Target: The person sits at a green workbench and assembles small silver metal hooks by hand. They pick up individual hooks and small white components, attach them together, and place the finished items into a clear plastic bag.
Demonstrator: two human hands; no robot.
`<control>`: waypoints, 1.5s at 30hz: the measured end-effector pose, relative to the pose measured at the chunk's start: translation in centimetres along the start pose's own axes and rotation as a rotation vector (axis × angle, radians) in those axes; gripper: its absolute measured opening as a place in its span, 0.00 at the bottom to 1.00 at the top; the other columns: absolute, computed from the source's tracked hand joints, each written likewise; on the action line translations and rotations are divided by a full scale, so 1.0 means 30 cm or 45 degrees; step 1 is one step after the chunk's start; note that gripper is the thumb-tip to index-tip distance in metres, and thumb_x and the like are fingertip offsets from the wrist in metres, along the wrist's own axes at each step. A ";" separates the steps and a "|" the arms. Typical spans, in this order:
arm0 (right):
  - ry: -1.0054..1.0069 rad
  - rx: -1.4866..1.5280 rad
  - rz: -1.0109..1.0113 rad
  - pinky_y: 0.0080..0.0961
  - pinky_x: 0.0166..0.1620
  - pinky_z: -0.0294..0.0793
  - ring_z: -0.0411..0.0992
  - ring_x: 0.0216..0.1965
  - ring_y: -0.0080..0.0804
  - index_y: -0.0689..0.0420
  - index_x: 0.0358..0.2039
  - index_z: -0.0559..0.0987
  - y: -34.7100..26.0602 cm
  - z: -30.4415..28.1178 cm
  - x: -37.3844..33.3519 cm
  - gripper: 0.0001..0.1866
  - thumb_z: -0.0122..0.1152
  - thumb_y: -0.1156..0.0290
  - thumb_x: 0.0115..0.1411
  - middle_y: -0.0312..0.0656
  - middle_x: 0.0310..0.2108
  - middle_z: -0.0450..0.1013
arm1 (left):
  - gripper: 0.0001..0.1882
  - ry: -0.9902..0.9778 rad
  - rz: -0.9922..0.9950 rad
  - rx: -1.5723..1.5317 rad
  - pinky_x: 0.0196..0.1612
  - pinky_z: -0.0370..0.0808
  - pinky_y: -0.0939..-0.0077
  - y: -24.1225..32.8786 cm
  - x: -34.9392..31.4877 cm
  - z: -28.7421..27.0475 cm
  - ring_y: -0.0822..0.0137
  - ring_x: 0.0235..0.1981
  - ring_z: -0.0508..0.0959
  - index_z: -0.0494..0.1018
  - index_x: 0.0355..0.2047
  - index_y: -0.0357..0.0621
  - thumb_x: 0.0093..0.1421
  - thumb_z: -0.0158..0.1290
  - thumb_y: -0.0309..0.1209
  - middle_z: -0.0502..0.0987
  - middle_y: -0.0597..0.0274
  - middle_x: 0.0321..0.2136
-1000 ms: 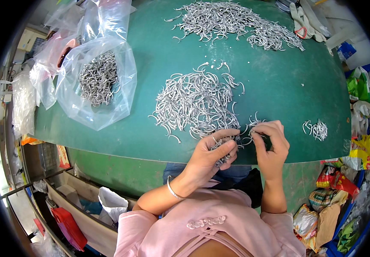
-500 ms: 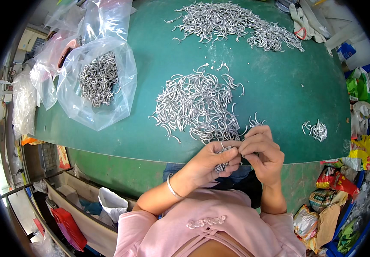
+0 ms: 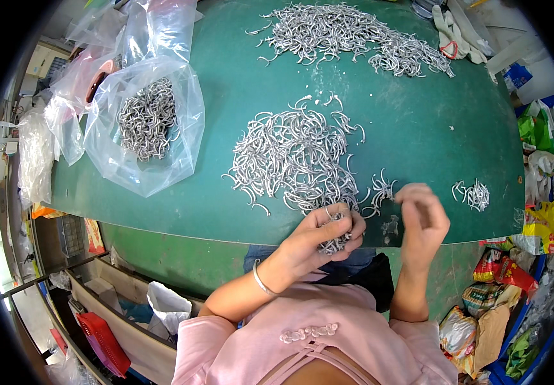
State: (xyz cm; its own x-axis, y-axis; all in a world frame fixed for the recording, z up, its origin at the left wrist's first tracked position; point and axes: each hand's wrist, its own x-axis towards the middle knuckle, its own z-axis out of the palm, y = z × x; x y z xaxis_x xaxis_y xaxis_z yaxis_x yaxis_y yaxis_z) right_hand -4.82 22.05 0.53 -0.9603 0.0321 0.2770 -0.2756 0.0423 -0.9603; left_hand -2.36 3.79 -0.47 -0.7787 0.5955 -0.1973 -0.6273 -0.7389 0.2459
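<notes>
My left hand (image 3: 319,237) is closed around a bunch of small curved metal pieces (image 3: 336,242) just over the table's near edge. Some of the bunch shows between the thumb and fingers. Right of it, my right hand (image 3: 424,215) is lifted, with its fingers bent, apart from the thumb and a little blurred; nothing shows in it. A small cluster of the silvery pieces (image 3: 380,191) lies between the hands. Beyond my left hand spreads a large loose pile of the same curved pieces (image 3: 290,157).
Another big pile (image 3: 335,32) lies at the far side of the green table (image 3: 431,141). An open clear plastic bag (image 3: 184,138) with darker curved pieces stands at left. A small heap (image 3: 477,196) sits at right. White gloves (image 3: 453,35) lie at the far right corner.
My right hand has parted from my left hand and moved right, uncovering the small cluster. My left hand still grips the bunch, nearly in place.
</notes>
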 end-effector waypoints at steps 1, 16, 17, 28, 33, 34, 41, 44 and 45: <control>0.097 -0.125 0.099 0.31 0.44 0.66 0.69 0.36 0.37 0.63 0.33 0.78 0.013 -0.016 0.008 0.14 0.66 0.79 0.42 0.41 0.33 0.74 | 0.11 0.067 0.050 0.095 0.21 0.61 0.86 0.001 -0.004 0.011 0.72 0.25 0.67 0.67 0.33 0.42 0.60 0.54 0.36 0.67 0.60 0.27; 0.021 -0.408 0.034 0.25 0.39 0.67 0.69 0.33 0.33 0.64 0.26 0.77 -0.009 0.001 0.008 0.05 0.61 0.85 0.47 0.42 0.27 0.73 | 0.08 0.335 0.254 0.338 0.22 0.64 0.82 -0.008 -0.010 0.046 0.72 0.25 0.67 0.70 0.39 0.37 0.61 0.51 0.28 0.68 0.62 0.25; -0.017 -0.317 0.072 0.25 0.39 0.67 0.69 0.33 0.33 0.64 0.26 0.77 -0.018 0.011 -0.003 0.05 0.61 0.85 0.47 0.42 0.27 0.73 | 0.09 0.343 0.259 0.370 0.22 0.63 0.82 -0.008 -0.007 0.052 0.72 0.24 0.67 0.70 0.39 0.37 0.61 0.51 0.29 0.67 0.62 0.25; -0.130 -0.889 -0.095 0.29 0.40 0.64 0.67 0.35 0.36 0.61 0.29 0.78 -0.005 0.000 0.018 0.08 0.64 0.79 0.45 0.40 0.31 0.71 | 0.16 0.172 0.307 0.344 0.23 0.62 0.83 -0.019 -0.011 0.027 0.71 0.25 0.66 0.65 0.29 0.43 0.60 0.54 0.42 0.63 0.63 0.26; -0.271 -1.148 -0.212 0.33 0.42 0.62 0.65 0.35 0.42 0.58 0.32 0.78 0.026 -0.011 0.026 0.10 0.63 0.78 0.47 0.40 0.32 0.70 | 0.16 0.228 0.304 0.253 0.24 0.65 0.83 -0.015 -0.006 0.043 0.70 0.29 0.67 0.64 0.29 0.44 0.60 0.53 0.44 0.63 0.62 0.30; -0.217 -1.044 -0.189 0.32 0.41 0.63 0.66 0.34 0.40 0.59 0.33 0.77 0.035 -0.016 0.025 0.09 0.61 0.79 0.48 0.40 0.31 0.70 | 0.17 0.232 0.295 0.244 0.24 0.66 0.83 -0.013 -0.007 0.043 0.69 0.30 0.67 0.64 0.28 0.44 0.60 0.53 0.44 0.63 0.62 0.30; 0.096 -0.331 0.218 0.16 0.37 0.67 0.68 0.32 0.22 0.66 0.36 0.76 0.035 -0.011 0.010 0.07 0.52 0.83 0.58 0.38 0.29 0.70 | 0.15 0.188 0.284 0.205 0.25 0.69 0.83 -0.011 -0.008 0.025 0.69 0.33 0.71 0.65 0.29 0.43 0.63 0.49 0.42 0.69 0.56 0.37; 0.068 -0.208 0.275 0.17 0.37 0.67 0.69 0.32 0.24 0.67 0.34 0.77 0.025 -0.014 0.006 0.06 0.54 0.84 0.56 0.39 0.30 0.71 | 0.12 0.242 0.287 0.189 0.27 0.71 0.82 -0.007 -0.009 0.046 0.68 0.35 0.75 0.67 0.32 0.41 0.65 0.46 0.37 0.73 0.55 0.38; 0.058 -0.157 0.281 0.18 0.37 0.67 0.69 0.32 0.25 0.67 0.33 0.77 0.027 -0.017 0.001 0.06 0.55 0.85 0.54 0.40 0.30 0.72 | 0.11 0.237 0.290 0.205 0.27 0.72 0.82 -0.009 -0.010 0.043 0.68 0.35 0.75 0.68 0.32 0.40 0.65 0.46 0.36 0.73 0.55 0.37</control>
State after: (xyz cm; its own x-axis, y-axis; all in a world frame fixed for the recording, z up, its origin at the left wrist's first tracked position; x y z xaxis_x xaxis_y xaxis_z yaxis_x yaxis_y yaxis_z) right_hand -5.06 22.60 -0.22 -0.9930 0.0991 0.0648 -0.0494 0.1504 -0.9874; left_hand -1.96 4.23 0.76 -0.8949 0.3423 -0.2862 -0.4407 -0.7783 0.4473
